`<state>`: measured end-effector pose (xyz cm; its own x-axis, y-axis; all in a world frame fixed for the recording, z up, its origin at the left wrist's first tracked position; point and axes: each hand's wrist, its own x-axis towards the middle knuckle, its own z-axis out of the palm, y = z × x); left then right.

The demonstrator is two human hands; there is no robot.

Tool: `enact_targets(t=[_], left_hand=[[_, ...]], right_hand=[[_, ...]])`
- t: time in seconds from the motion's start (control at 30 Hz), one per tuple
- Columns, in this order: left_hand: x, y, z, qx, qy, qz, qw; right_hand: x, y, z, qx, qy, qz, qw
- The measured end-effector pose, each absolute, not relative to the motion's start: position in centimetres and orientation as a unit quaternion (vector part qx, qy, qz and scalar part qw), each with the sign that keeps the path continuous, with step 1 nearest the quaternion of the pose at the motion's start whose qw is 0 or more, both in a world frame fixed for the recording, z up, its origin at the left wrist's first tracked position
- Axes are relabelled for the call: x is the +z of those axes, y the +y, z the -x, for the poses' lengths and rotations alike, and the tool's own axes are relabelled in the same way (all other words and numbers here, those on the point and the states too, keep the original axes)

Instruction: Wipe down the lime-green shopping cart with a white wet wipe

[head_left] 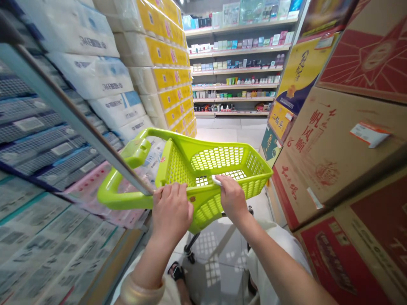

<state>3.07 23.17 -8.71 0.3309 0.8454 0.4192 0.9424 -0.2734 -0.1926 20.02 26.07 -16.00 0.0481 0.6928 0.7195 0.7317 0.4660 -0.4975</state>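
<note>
A lime-green plastic shopping cart [222, 154] with latticed basket walls stands in front of me, its looped handle at the left. My left hand [173, 207] is closed over the near rim, close to the handle end, with the fingers curled over the edge. Further along that rim, my right hand [233, 197] presses a small white cloth or tissue [216, 180] between its fingers. Only a corner of the white piece shows. Through the basket's holes the pale floor is visible. A dark caster wheel [190, 254] shows under the cart.
A slanting metal pole [79, 118] crosses the left side, its lower end beside my left hand. Packs of tissue [104, 76] are stacked at left, cardboard boxes [333, 140] at right. Shelves [235, 84] of small goods stand behind. Tiled floor [219, 271] lies below.
</note>
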Motion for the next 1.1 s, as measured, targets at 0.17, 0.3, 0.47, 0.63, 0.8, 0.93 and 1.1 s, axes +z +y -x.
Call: enact_targets(t=[0.17, 0.3, 0.47, 0.63, 0.8, 0.93, 1.1], left_hand=[[-9.2, 25.5, -2.9, -0.139, -0.572, 0.777, 0.224], [-9.5, 27.4, -2.7, -0.159, -0.568, 0.775, 0.225], [-10.2, 29.0, -2.3, -0.201, -0.562, 0.773, 0.216], [-10.5, 29.2, -3.1, -0.211, -0.553, 0.778, 0.212], [-10.3, 28.9, -4.7, -0.216, -0.568, 0.77, 0.195], [-10.3, 28.7, -5.0, -0.205, -0.561, 0.779, 0.19], [-10.3, 28.7, -5.0, -0.192, -0.566, 0.776, 0.202]], right_hand=[[-14.8, 27.7, -15.9, 0.004, -0.751, 0.426, 0.505], [-14.7, 29.3, -15.4, -0.011, -0.772, 0.382, 0.509], [-16.3, 31.0, -20.6, -0.023, -0.734, 0.475, 0.485], [-16.9, 31.3, -22.0, -0.014, -0.694, 0.534, 0.484], [-15.9, 30.3, -18.3, -0.003, -0.747, 0.423, 0.512], [-16.0, 30.6, -18.9, 0.0, -0.761, 0.394, 0.515], [-17.4, 32.3, -23.3, -0.024, -0.695, 0.527, 0.488]])
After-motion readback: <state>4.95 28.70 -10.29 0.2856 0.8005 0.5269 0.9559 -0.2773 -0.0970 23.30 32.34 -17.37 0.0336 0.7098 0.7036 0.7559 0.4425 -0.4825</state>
